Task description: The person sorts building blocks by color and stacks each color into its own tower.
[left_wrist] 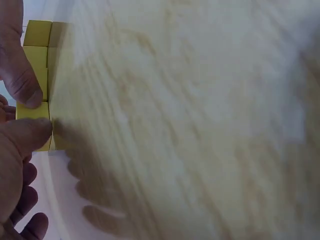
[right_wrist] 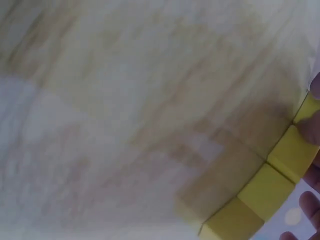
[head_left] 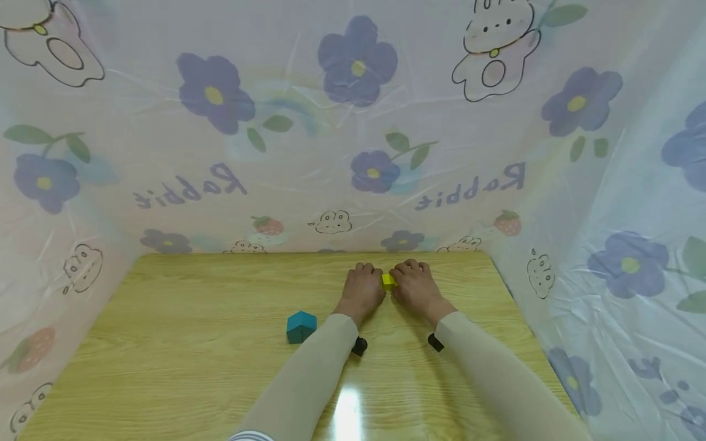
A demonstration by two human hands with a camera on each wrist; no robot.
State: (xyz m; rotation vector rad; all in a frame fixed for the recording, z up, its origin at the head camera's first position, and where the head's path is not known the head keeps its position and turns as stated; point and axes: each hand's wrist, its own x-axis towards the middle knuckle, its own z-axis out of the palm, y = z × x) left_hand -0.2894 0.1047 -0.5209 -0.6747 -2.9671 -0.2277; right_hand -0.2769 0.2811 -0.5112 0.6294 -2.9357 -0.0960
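Several yellow blocks stand side by side in a row near the back of the wooden table. My left hand (head_left: 362, 291) pinches the row's left end block (left_wrist: 32, 111) with its thumb, fingers curled behind. Just to the right, my right hand (head_left: 416, 288) pinches a neighbouring yellow block (right_wrist: 292, 152), its thumb on the near face. The two thumbs are close together. In the head view only one yellow block (head_left: 388, 282) shows between the hands; my right hand hides the others. More yellow blocks (right_wrist: 267, 192) extend to the right beyond my right thumb.
A blue angular block (head_left: 301, 326) sits on the wooden table (head_left: 193, 318), left of my left forearm. A patterned sheet (head_left: 298, 184) with flowers and rabbits hangs behind the table and along both sides. Black wrist cameras (head_left: 360, 346) hang under the sleeves.
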